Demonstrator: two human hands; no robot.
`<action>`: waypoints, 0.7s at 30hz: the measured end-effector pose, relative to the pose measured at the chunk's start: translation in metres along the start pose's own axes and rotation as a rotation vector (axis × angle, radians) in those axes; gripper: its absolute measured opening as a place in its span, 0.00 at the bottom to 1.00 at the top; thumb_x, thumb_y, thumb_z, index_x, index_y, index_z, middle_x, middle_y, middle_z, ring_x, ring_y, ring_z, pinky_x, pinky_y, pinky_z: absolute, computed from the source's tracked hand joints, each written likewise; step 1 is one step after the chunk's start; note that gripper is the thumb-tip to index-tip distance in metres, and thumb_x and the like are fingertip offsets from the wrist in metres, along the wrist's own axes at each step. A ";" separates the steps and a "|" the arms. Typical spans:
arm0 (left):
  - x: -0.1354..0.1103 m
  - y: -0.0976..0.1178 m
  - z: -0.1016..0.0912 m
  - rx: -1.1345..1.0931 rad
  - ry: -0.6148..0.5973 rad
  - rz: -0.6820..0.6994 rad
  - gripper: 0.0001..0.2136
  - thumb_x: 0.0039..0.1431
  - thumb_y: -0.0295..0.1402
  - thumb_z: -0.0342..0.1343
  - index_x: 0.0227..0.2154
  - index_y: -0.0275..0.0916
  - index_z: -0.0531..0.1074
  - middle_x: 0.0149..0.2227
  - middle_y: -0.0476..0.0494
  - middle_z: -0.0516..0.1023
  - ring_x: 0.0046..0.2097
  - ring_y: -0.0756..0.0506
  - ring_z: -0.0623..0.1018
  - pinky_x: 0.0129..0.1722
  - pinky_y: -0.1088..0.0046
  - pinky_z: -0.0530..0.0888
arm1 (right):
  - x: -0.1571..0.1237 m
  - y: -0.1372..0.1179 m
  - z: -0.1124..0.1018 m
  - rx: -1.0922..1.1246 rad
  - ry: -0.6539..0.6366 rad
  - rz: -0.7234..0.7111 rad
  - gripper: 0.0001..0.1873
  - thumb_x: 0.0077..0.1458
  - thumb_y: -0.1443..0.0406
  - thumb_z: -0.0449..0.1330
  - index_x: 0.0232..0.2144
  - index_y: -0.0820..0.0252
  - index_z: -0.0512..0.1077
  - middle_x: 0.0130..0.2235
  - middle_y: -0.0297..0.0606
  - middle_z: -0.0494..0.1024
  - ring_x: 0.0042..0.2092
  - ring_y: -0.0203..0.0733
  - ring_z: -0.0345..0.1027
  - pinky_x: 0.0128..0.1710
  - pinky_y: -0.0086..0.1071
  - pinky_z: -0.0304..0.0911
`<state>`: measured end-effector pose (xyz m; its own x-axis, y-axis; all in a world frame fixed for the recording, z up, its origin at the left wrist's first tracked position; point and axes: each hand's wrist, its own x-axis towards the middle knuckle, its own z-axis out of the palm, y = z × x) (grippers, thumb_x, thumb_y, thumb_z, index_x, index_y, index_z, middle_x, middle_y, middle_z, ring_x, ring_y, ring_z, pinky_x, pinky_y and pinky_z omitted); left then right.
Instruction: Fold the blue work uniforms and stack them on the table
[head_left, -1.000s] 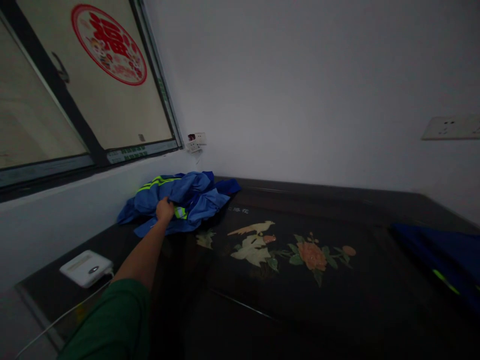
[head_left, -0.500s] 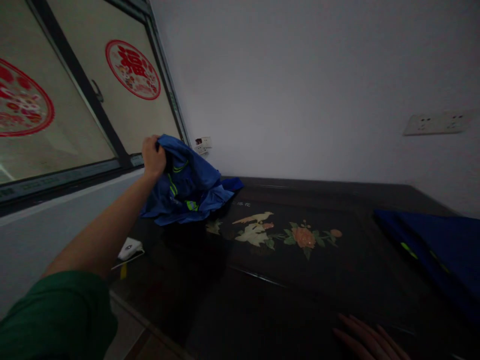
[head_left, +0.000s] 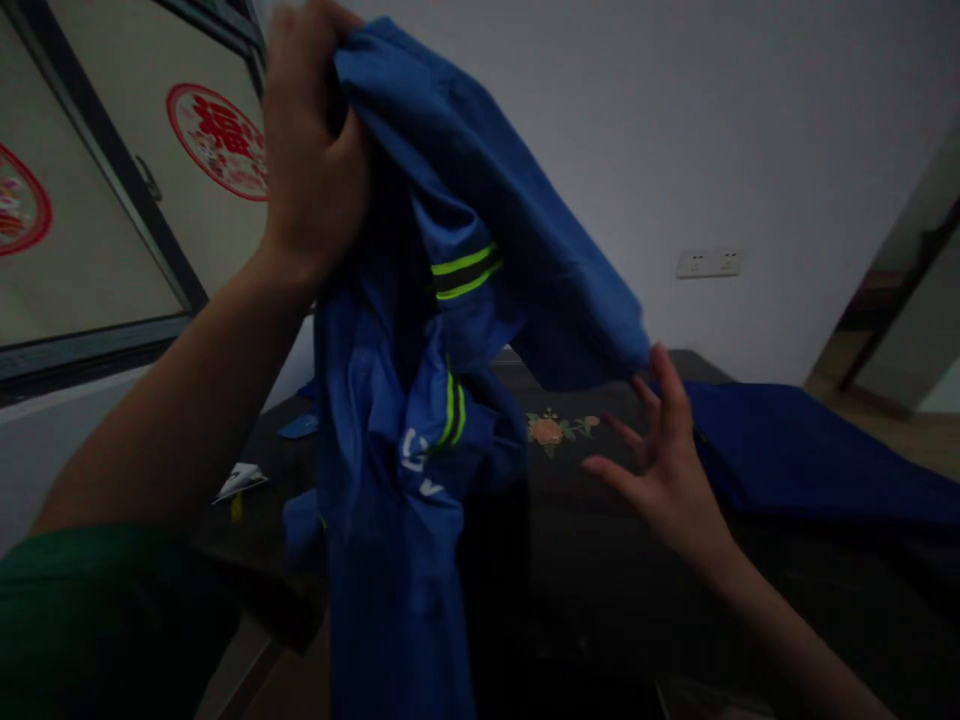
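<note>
A blue work jacket [head_left: 390,400] with yellow-green and dark stripes hangs crumpled in front of me, lifted off the dark table. My left hand [head_left: 319,140] grips its upper edge, high at the upper left, with fingers closed round the cloth. White lettering shows on the lower part, partly folded away. To the right of the jacket is my right hand [head_left: 660,450], open with its fingers spread. Its fingertips are right by the jacket's right end; whether they touch it I cannot tell.
The dark table [head_left: 600,570] has a flower inlay [head_left: 547,430]. Folded dark blue cloth [head_left: 795,450] lies on its right side. A small white item [head_left: 241,480] lies at the left near the window [head_left: 112,200]. A wall socket [head_left: 709,263] is behind.
My left hand has raised the jacket from the table's far left and brought it nearer. My right hand has come up from the bottom edge towards the jacket. The view has shifted right.
</note>
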<state>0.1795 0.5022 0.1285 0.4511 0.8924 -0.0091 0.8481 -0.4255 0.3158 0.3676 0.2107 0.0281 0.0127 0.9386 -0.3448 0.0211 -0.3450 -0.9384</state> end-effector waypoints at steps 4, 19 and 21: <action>-0.010 0.059 -0.001 0.032 -0.145 0.141 0.11 0.63 0.29 0.44 0.40 0.28 0.70 0.36 0.50 0.66 0.48 0.47 0.71 0.49 0.70 0.63 | 0.033 -0.032 -0.023 -0.067 0.190 -0.144 0.50 0.48 0.51 0.66 0.66 0.46 0.45 0.66 0.38 0.52 0.66 0.55 0.46 0.63 0.51 0.50; -0.237 0.009 0.133 -0.347 -0.942 -0.363 0.16 0.57 0.35 0.52 0.48 0.36 0.69 0.46 0.38 0.76 0.39 0.44 0.76 0.40 0.69 0.71 | -0.029 0.135 -0.110 -0.426 -0.281 0.473 0.20 0.47 0.59 0.60 0.43 0.60 0.77 0.42 0.43 0.80 0.44 0.51 0.74 0.47 0.41 0.67; -0.277 0.018 0.107 -0.316 -1.092 -0.411 0.14 0.59 0.40 0.50 0.42 0.37 0.71 0.41 0.39 0.77 0.40 0.42 0.76 0.39 0.68 0.70 | -0.055 0.160 -0.129 -0.521 -0.455 0.529 0.23 0.45 0.58 0.61 0.45 0.59 0.76 0.45 0.44 0.79 0.46 0.52 0.73 0.48 0.41 0.67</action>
<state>0.0998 0.2314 0.0347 0.2903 0.2903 -0.9118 0.9468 0.0514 0.3178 0.4991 0.1029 -0.0993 -0.2484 0.5263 -0.8132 0.5819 -0.5901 -0.5597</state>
